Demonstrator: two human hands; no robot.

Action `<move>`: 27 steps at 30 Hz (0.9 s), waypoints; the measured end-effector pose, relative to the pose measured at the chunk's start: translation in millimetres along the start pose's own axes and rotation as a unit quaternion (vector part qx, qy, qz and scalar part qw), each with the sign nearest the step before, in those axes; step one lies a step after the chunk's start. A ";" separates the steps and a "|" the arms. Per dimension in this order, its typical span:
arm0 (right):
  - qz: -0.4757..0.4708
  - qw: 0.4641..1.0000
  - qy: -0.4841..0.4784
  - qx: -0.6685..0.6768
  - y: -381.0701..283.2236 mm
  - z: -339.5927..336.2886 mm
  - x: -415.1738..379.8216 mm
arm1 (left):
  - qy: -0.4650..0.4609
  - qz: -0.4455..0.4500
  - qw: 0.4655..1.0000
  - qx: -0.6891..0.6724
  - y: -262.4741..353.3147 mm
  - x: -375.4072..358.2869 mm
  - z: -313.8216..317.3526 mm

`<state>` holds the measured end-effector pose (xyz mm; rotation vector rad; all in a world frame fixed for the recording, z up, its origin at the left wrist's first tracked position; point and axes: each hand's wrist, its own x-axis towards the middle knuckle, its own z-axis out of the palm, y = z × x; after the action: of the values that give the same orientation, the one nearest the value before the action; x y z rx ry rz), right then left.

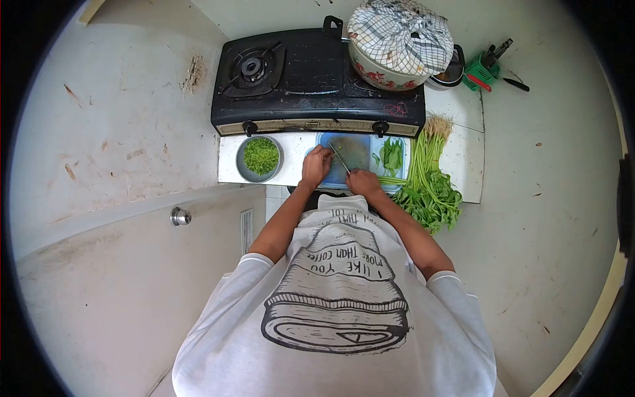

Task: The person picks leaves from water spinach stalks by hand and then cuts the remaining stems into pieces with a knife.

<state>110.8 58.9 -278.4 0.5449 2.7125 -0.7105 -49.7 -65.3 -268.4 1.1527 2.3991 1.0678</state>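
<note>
Head view, looking straight down over the person's chest and both forearms.

Left hand (317, 165): rests on the left part of the blue rectangular plastic cutting board (356, 149), fingers curled and pressed together, knuckles up. What lies under the fingertips is too small to tell.

Right hand (363, 181): at the near edge of the same board, fingers closed around the handle of a thin-bladed kitchen knife (340, 158). The blade runs diagonally up and left from this hand, its tip just beside the left hand.

Board: lies on the narrow white tiled counter (463, 159), touching or nearly touching the front edge of the black two-burner gas stove (317, 79). A few loose green leaves (391, 156) lie on the board's right part.

Left of the board, near the counter's left edge: a round grey metal bowl (260, 157) filled with finely chopped greens, well clear of the left hand.

Right of the board: a long bundle of leafy green stalks (428, 178), pale root ends toward the stove, leaves hanging over the counter's near edge; some stems reach across to the board's right edge.

On the stove's right burner: a white floral-patterned pot covered with a checked cloth (399, 43). The left burner is bare.

Far right corner beyond the stove: a small green plastic basket holding utensils (481, 69).

The person wears a white printed shirt (337, 298).
</note>
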 end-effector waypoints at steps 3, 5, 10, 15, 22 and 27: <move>-0.003 1.000 -0.015 0.002 -5.5 -2.0 5.9 | 0.000 -0.002 1.000 0.007 -2.5 -0.5 1.4; 0.002 1.000 -0.014 0.007 -7.8 -9.3 6.4 | 0.005 0.000 1.000 0.017 -4.3 0.4 3.9; 0.024 1.000 0.002 0.020 -5.2 -8.3 -5.1 | 0.000 0.000 1.000 0.000 -1.2 0.0 1.0; 0.003 1.000 0.011 0.027 -10.1 -9.5 3.1 | -0.006 0.001 1.000 -0.006 -3.1 0.9 2.8; 0.021 0.999 0.022 0.029 -9.4 -8.9 -1.8 | -0.006 -0.014 1.000 -0.012 -0.5 1.9 0.8; 0.022 0.999 0.012 0.030 -12.8 -10.9 -10.0 | -0.016 -0.005 1.000 0.008 -1.7 1.3 0.1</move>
<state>112.3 51.3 -260.4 0.6304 2.6997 -0.7800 -51.5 -65.0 -269.6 1.1526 2.3903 1.0201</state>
